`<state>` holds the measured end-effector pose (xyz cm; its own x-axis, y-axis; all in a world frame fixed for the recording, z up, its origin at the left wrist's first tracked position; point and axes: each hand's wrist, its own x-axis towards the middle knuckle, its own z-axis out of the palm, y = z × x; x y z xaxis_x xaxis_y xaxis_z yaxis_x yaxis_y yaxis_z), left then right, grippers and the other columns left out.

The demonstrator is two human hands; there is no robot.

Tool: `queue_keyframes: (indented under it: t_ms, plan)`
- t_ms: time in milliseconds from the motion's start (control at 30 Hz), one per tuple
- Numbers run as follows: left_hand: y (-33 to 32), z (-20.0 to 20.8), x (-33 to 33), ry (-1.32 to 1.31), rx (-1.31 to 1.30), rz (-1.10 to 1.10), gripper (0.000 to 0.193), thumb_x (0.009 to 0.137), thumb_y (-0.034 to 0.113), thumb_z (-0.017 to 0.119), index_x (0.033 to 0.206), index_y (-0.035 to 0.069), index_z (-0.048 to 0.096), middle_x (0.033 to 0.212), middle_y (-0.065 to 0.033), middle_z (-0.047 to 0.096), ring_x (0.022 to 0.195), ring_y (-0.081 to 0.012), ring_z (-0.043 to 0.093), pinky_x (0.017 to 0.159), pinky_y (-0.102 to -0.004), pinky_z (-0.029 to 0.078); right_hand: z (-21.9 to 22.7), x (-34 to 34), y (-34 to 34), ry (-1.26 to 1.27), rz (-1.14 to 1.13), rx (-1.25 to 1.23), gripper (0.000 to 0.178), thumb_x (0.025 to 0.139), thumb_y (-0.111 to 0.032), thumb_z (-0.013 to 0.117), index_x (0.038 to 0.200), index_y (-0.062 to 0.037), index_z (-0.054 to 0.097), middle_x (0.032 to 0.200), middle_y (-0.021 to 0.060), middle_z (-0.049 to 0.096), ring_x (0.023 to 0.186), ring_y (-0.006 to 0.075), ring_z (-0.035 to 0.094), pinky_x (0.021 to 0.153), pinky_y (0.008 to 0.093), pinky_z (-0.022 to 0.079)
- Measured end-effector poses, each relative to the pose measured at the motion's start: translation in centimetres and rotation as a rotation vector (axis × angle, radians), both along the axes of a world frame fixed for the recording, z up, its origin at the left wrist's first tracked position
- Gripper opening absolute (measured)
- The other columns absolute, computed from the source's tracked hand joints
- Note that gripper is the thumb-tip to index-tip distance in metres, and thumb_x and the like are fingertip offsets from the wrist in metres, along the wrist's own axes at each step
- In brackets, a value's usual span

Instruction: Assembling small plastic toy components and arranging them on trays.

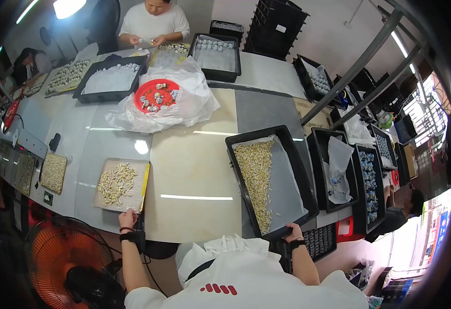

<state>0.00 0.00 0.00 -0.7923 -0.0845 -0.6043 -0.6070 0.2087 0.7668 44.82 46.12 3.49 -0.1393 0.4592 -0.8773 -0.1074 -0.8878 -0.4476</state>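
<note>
My left hand point(128, 220) is at the near edge of a shallow tray point(101, 201), its fingers closed on the rim by the right corner. A pile of small cream-yellow pieces point(117, 181) lies in that tray, and a yellow strip runs along its right side. My right hand point(293, 233) grips the near right rim of a large black crate point(296, 177), which sits at an angle on the table. Many more small cream-yellow pieces point(251, 175) cover the left part of the crate's pale lining sheet; a few lie scattered near its front.
Beyond them, a red round tray point(142, 92) with small grey-blue parts rests on white plastic sheeting point(194, 98). Several black crates line the right side. An orange-bladed fan point(60, 257) stands at lower left. A co-worker point(156, 23) handles small parts across the table.
</note>
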Motion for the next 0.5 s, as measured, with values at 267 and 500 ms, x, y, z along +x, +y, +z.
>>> queue_keyframes:
  t_ms: [267, 500]
  plan:
    - [10.6, 1.7, 10.8, 0.02, 0.085, -0.08, 0.022, 0.07, 0.017, 0.061, 0.062, -0.002, 0.054, 0.058, -0.0102, 0.058, 0.048, -0.0158, 0.056, 0.043, -0.0259, 0.043, 4.2, 0.8, 1.2, 0.127, -0.091, 0.316, 0.017, 0.059, -0.011, 0.052, 0.075, -0.0062, 0.049, 0.077, 0.0057, 0.053, 0.076, 0.0263, 0.052, 0.077, 0.0376, 0.045]
    - [15.7, 3.9, 15.3, -0.289, 0.137, -0.532, 0.034, 0.075, 0.033, 0.063, 0.072, -0.001, 0.062, 0.068, -0.0064, 0.064, 0.055, -0.0109, 0.056, 0.052, -0.0226, 0.044, 9.6, 1.7, 5.0, 0.081, -0.062, 0.55, 0.03, 0.062, -0.021, 0.052, 0.086, -0.0027, 0.052, 0.081, 0.0086, 0.056, 0.075, 0.0258, 0.055, 0.07, 0.0339, 0.047]
